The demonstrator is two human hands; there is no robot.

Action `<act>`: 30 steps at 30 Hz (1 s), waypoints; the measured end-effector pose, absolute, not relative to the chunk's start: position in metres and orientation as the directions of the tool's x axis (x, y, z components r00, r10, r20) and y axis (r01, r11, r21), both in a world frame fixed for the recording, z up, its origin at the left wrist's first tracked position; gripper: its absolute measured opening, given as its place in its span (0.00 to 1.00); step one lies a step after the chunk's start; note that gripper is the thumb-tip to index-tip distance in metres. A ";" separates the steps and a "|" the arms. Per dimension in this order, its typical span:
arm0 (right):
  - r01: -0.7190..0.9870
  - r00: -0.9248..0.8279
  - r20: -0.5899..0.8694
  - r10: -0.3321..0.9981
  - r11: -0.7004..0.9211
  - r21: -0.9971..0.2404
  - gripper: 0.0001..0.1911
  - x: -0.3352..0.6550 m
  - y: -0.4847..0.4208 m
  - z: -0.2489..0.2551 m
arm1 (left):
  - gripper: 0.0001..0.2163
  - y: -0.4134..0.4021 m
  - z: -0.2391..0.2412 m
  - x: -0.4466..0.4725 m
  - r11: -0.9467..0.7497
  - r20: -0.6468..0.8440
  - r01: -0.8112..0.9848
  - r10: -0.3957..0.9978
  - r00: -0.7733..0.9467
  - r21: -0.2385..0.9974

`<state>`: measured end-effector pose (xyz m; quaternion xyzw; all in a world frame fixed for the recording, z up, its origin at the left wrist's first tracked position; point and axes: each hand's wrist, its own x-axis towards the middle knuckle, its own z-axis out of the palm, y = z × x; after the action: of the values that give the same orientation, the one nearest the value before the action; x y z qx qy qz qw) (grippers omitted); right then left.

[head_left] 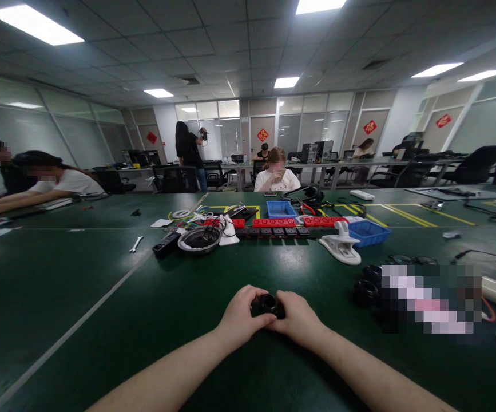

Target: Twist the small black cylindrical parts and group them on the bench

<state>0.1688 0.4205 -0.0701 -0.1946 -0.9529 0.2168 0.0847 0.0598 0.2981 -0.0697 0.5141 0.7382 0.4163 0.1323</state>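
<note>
Both my hands meet around a small black round part (269,303) with a dark opening in its top, low over the green table (179,326). My left hand (243,317) curls around its left side, thumb across the near edge. Gripping it from the right is my right hand (297,316), its thumb close to the left one. The fingers hide much of the part, so its exact kind cannot be told. Off to the right lies a black object with round ends (365,292), partly covered by a pixelated patch.
Beyond my hands are a metal bowl (199,240), a black power strip (166,245), a white clip stand (341,245), red socket strips (273,222) and blue trays (366,232). A wrench (136,245) lies left. A person (277,176) sits across the table; others work at the left.
</note>
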 end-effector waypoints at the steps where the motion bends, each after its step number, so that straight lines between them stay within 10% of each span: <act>1: 0.349 -0.902 0.101 0.420 0.846 -0.404 0.14 0.169 0.417 -0.070 | 0.17 0.298 -0.070 0.060 0.136 0.232 0.645 0.861 -0.453 0.752; 16: 0.019 -0.995 0.054 0.089 0.672 -0.740 0.22 0.174 0.444 -0.068 | 0.17 0.297 -0.063 0.052 0.009 0.185 0.588 0.945 -0.268 0.809; 30: -0.003 -0.998 0.042 0.045 0.649 -0.760 0.19 0.173 0.448 -0.068 | 0.18 0.298 -0.067 0.051 -0.010 0.177 0.551 0.952 -0.251 0.835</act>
<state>0.1734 0.4477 -0.0678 -0.0115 -0.9077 0.4186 0.0286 0.0512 0.2978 -0.0668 0.5659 0.6637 0.4299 0.2333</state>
